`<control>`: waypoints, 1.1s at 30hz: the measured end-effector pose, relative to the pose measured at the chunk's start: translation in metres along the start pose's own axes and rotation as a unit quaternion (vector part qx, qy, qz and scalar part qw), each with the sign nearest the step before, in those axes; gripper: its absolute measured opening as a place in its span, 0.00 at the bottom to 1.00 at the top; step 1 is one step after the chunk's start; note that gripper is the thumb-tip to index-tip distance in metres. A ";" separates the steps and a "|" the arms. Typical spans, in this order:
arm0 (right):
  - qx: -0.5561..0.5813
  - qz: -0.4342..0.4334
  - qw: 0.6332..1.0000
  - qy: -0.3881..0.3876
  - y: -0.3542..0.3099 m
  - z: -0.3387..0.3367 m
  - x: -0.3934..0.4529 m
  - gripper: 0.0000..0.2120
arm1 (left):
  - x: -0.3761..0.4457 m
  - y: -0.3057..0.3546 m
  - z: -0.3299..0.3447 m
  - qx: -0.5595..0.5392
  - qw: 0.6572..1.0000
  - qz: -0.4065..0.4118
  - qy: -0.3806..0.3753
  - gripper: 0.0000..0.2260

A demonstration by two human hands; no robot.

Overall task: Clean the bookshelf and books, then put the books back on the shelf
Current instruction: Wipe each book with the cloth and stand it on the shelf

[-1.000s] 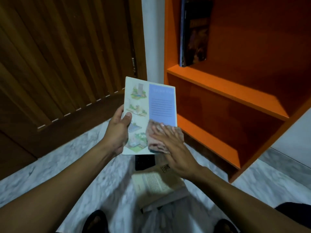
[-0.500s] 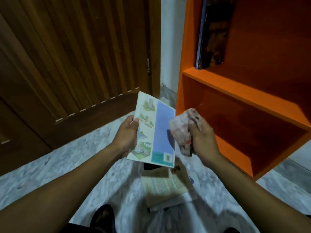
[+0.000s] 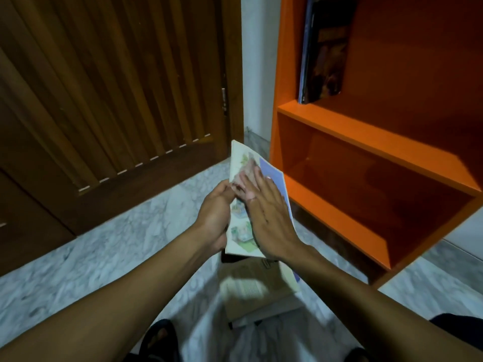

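My left hand (image 3: 215, 216) grips the left edge of a thin illustrated book (image 3: 240, 231) with a blue panel, held above the floor. My right hand (image 3: 269, 218) lies flat on its cover, straight fingers pressing a pinkish cloth (image 3: 247, 169) against the upper part. The orange bookshelf (image 3: 366, 134) stands to the right, its lower compartment bare. One dark book (image 3: 324, 48) stands upright on the upper shelf at its left end.
A small stack of books (image 3: 256, 288) lies on the marble floor (image 3: 104, 257) under my hands. A brown slatted wooden door (image 3: 117, 87) fills the left. My feet in dark sandals (image 3: 159, 338) show at the bottom edge.
My right hand, which had lifted the bunched cloth off the book half a second ago, now presses it flat on the cover's upper part. The book has tilted back toward me.
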State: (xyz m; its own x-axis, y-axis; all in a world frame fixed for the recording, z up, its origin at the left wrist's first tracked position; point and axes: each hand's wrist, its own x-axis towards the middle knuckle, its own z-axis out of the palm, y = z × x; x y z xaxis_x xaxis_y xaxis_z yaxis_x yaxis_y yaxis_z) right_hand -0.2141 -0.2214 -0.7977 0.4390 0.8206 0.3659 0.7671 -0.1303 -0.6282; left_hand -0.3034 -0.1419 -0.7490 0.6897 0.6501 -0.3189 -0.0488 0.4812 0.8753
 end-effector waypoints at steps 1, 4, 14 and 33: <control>-0.027 -0.020 0.999 -0.011 0.001 0.005 -0.003 0.26 | 0.002 0.002 -0.003 -0.021 1.000 -0.002 0.008 0.11; -0.046 -0.068 0.995 -0.054 -0.002 0.008 -0.017 0.25 | 0.010 0.006 -0.015 -0.048 0.998 -0.012 0.036 0.14; -0.038 -0.292 0.954 -0.053 0.008 0.000 -0.046 0.31 | 0.013 0.030 -0.042 -0.054 0.991 0.025 0.118 0.11; 0.615 0.335 0.714 -0.014 -0.001 -0.052 -0.023 0.15 | 0.004 0.040 -0.046 0.057 0.998 0.007 -0.010 0.12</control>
State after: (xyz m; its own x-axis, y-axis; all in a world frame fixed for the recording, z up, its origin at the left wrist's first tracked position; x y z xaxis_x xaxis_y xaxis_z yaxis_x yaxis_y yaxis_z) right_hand -0.2010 -0.2690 -0.7699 0.4914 0.8168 -0.3023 -0.6087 0.0738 -0.7900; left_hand -0.3354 -0.0931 -0.7322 0.7045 0.6430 -0.3003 0.0236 0.4017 0.9155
